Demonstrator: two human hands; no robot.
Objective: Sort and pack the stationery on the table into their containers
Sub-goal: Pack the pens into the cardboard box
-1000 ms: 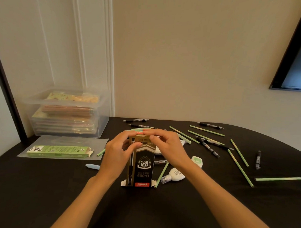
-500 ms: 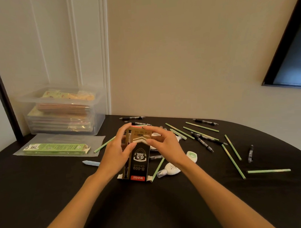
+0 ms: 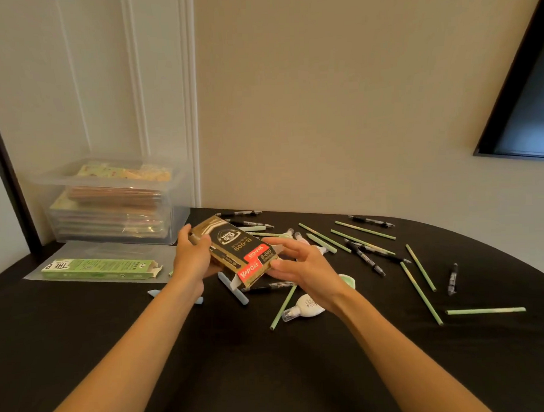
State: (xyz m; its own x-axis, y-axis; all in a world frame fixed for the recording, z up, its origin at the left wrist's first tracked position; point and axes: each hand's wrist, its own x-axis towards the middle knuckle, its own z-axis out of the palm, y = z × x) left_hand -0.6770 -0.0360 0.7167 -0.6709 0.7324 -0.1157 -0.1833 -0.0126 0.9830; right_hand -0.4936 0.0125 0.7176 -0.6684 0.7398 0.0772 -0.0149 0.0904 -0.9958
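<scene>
Cardboard pen box (image 3: 235, 248) gripped by left hand (image 3: 194, 259), right hand (image 3: 308, 270) touching it, fingers spread.

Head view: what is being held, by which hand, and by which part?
The gold-and-black cardboard pen box, held tilted above the table. The left hand grips its far end; the right hand brackets the red-labelled near end, firm pinch unclear.

The left hand (image 3: 192, 258) grips the tilted pen box (image 3: 235, 245); the right hand (image 3: 308, 267) touches it.
</scene>
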